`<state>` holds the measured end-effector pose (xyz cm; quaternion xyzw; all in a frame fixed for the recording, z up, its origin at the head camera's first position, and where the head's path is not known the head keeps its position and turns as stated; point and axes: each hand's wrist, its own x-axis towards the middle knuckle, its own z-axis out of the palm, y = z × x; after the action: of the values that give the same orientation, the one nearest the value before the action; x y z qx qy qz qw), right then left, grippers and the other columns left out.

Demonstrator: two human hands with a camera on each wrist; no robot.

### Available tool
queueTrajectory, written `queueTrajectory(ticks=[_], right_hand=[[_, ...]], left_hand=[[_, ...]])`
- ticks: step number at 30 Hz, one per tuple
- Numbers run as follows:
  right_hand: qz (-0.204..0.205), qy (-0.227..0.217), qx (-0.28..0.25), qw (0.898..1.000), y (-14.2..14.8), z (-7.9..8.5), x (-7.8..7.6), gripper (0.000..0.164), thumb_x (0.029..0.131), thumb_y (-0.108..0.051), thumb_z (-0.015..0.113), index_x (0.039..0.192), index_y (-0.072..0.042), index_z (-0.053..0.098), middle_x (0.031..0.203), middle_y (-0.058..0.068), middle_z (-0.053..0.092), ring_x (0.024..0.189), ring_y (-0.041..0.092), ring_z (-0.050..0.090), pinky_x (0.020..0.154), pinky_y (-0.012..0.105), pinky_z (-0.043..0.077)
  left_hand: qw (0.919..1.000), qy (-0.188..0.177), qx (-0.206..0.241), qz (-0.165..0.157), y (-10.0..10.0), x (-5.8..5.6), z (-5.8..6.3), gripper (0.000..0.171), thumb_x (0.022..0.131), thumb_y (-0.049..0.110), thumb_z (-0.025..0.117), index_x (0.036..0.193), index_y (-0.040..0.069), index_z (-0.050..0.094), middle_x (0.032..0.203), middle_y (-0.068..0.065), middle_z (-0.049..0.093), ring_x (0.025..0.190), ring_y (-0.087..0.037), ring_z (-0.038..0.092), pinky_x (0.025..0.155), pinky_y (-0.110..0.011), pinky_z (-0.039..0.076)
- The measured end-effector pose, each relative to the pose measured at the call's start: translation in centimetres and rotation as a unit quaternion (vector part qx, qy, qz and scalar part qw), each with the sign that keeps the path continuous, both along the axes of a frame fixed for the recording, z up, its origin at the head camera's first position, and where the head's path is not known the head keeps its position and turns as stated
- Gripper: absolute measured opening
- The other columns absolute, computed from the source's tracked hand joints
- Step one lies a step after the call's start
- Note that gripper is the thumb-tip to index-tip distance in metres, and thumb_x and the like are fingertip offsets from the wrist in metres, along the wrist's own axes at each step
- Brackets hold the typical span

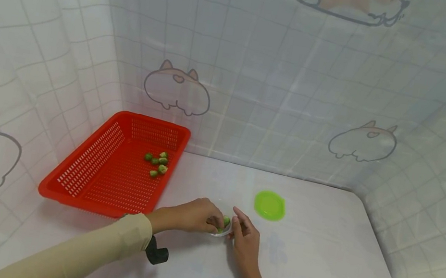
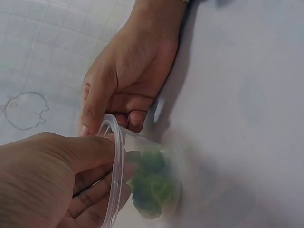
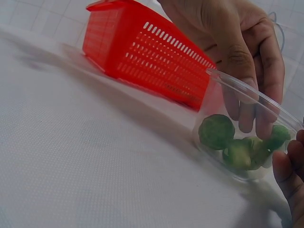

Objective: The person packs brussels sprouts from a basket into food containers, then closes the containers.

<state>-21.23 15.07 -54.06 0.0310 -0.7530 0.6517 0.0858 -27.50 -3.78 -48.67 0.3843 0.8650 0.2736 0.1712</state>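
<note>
A small clear plastic cup stands on the white table in front of the person. Several Brussels sprouts lie at its bottom, seen through the wall. From the left, my left hand reaches over the rim. Its fingers point down inside the cup, just above the sprouts, with none visibly pinched in the right wrist view. My right hand is at the cup's right side, fingertips against the outer wall near the rim. In the left wrist view, the cup hides part of the left fingers.
A red perforated plastic basket stands at the back left, several Brussels sprouts along its right side. Behind the right hand lies a bright green round lid. Patterned curtains surround the table at the back and sides.
</note>
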Motion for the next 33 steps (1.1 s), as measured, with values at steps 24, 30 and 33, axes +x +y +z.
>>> queueTrajectory(ticks=[24,30,33], right_hand=[[-0.008,-0.004,0.019,1.000,-0.2,-0.3,0.0,0.034,0.105,-0.016,0.056,0.136,-0.002,0.061,0.091,0.027,0.065,0.070,0.040,0.061,0.060,0.029,0.054],[-0.010,-0.010,0.024,1.000,-0.2,-0.4,0.0,0.034,0.105,-0.017,0.056,0.136,-0.004,0.061,0.091,0.026,0.065,0.071,0.038,0.061,0.061,0.029,0.054],[-0.011,-0.012,0.025,1.000,-0.2,-0.3,0.0,0.034,0.105,-0.018,0.055,0.136,-0.005,0.061,0.091,0.025,0.065,0.071,0.037,0.060,0.061,0.029,0.054]], left_hand=[[0.9986,-0.009,0.032,0.042,-2.4,-0.4,1.1,0.024,0.090,0.021,0.078,0.114,0.017,0.077,0.110,0.007,0.075,0.100,-0.007,0.068,0.091,-0.032,0.057],[0.9966,-0.022,0.050,0.063,-3.4,-0.7,1.4,0.024,0.092,0.025,0.076,0.114,0.017,0.076,0.113,0.004,0.075,0.103,-0.008,0.068,0.090,-0.032,0.057],[0.9953,-0.020,0.061,0.073,-4.0,-0.9,1.8,0.021,0.093,0.024,0.075,0.114,0.019,0.076,0.112,0.004,0.075,0.103,-0.009,0.068,0.090,-0.032,0.057]])
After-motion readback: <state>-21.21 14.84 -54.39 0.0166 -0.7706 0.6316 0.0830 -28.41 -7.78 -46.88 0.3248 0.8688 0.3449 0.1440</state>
